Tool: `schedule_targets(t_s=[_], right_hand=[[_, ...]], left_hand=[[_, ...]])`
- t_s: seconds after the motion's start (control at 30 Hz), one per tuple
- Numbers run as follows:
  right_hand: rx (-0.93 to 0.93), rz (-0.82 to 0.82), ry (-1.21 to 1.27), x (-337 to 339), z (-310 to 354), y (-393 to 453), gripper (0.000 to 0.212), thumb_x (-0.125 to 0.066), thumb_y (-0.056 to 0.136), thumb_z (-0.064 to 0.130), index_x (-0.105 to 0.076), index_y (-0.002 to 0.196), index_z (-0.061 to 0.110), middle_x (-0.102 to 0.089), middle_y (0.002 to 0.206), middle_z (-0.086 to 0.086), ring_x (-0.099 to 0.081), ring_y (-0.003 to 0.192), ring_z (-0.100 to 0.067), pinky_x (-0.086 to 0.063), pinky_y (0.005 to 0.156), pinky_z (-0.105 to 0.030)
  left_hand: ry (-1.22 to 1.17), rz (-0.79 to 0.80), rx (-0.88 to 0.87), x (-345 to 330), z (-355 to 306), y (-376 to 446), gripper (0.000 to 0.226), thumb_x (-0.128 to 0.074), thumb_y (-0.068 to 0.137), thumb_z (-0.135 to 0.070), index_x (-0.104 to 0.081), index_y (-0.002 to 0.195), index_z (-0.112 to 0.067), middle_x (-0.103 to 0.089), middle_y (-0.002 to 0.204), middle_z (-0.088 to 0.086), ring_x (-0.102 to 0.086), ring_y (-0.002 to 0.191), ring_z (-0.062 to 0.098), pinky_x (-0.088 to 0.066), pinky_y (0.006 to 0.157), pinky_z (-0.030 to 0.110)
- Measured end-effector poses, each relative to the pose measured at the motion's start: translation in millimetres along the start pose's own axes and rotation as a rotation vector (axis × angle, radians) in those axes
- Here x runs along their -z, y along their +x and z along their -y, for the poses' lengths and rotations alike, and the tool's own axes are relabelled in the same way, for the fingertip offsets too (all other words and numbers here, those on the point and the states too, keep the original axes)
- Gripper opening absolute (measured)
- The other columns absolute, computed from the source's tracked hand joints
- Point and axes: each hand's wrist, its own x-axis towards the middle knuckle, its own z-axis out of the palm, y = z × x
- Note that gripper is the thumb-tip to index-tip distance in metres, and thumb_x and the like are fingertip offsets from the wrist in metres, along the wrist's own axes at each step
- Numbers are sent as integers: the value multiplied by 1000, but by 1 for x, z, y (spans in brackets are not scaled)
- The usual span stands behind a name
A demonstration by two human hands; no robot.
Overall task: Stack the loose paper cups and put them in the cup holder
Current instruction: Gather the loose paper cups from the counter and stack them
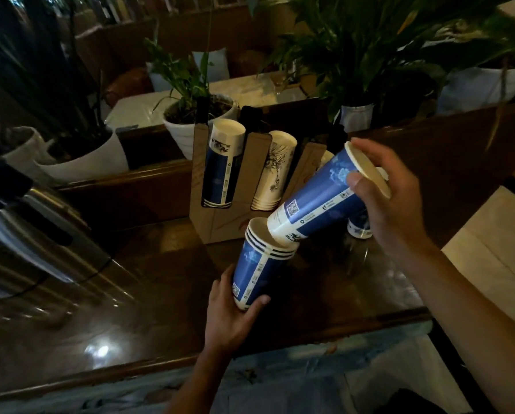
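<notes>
1. Head view, left hand: closed around the lower part of a stack of nested blue cups, thumb on the near side, fingers wrapped behind. The stack is held above the counter, mouth up and tilted toward the right hand. Several rims show at its top.

2. Head view, right hand: gripping a single cup by its wide rim, thumb on the blue wall, fingers over the open mouth. The cup lies slanted, base down and to the left.

3. Head view, contact: the single cup's base sits at the stack's mouth, just entering it. It is not yet seated; most of its body is outside.

4. Head view, holder: a cardboard stand with upright slots, at the far side of the counter behind both hands. The left slot holds a blue column of cups, the middle a pale printed column. A third slot is largely hidden by the single cup.

5. Head view, loose cup: one more blue cup, partly seen under the right hand on the counter. Whether others remain cannot be told.

6. Step in hand, judged: stacking, midway through nesting one cup.

7. Next move, judged: bring the single cup's axis in line with the stack, then press it down until the rims meet. The left hand must hold the stack steady, as a skewed push could crease the paper.
</notes>
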Motion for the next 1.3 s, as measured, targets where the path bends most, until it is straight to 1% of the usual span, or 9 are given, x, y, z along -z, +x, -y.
schedule_targets(t_s=[0.13, 0.27, 0.33, 0.4, 0.47, 0.63, 0.77, 0.9, 1.3], right_hand=[[-36, 84, -8, -16, 0, 1, 63, -55, 79, 65, -56, 132, 31, -54, 129, -3, -57, 111, -11, -48, 75, -15], [-30, 152, -50, -34, 0, 3, 57, -54, 81, 65, -58, 128, 33, -55, 126, 2, -56, 111, -11, -44, 75, -10], [38, 162, -110, -42, -2, 3, 52, -51, 84, 63, -58, 127, 33, -57, 118, 16, -56, 113, -11, -47, 80, -15], [55, 191, -129, -50, -6, 2, 50, -52, 86, 60, -59, 127, 33, -54, 115, 27, -57, 114, -12, -53, 88, -34], [15, 223, -137, -57, -11, 0, 54, -52, 86, 62, -59, 130, 33, -56, 118, 16, -57, 115, -12, -54, 90, -44], [-4, 269, -156, -70, -17, -3, 60, -49, 86, 64, -62, 131, 28, -61, 122, 9, -54, 114, 2, -50, 91, -27], [-45, 315, -174, -77, -22, -6, 58, -48, 84, 66, -63, 128, 30, -61, 125, 7, -54, 114, 3, -47, 87, -15], [-75, 349, -165, -82, -25, -8, 56, -50, 86, 64, -62, 129, 31, -63, 126, 10, -56, 117, -1, -51, 94, -31], [-59, 420, -205, -96, -35, -22, 59, -45, 89, 67, -59, 133, 30, -65, 126, 13, -57, 117, -2, -52, 95, -38]], left_hand=[[-12, -12, -20, 0, -2, -2, 82, -55, 76, -85, -34, 143, -44, -48, 122, -21, -55, 110, 4, -58, 87, 44], [5, -9, -10, 0, -3, -3, 81, -52, 77, -86, -31, 144, -45, -45, 122, -24, -55, 109, 3, -58, 87, 42], [9, -9, -2, 0, -2, -3, 83, -51, 77, -85, -32, 145, -41, -46, 122, -23, -55, 109, 2, -58, 87, 42], [12, -12, 11, 0, -3, -3, 84, -50, 77, -87, -32, 145, -40, -45, 122, -24, -55, 110, 3, -59, 88, 42], [7, -17, 19, -1, -4, -2, 86, -49, 77, -87, -32, 145, -39, -45, 122, -24, -55, 111, 4, -59, 88, 43], [11, -23, 39, -1, -5, -4, 89, -47, 78, -88, -32, 147, -34, -48, 123, -12, -56, 110, 4, -59, 86, 43], [28, -20, 36, -3, -2, -3, 87, -46, 80, -87, -32, 147, -34, -46, 121, -18, -55, 110, 3, -59, 85, 42], [32, -14, 19, -3, 1, -3, 81, -47, 82, -85, -30, 147, -40, -43, 124, -27, -55, 111, 0, -59, 86, 38], [5, -28, 8, -4, 1, -4, 80, -45, 84, -84, -31, 147, -37, -48, 125, -14, -56, 112, 5, -59, 87, 41]])
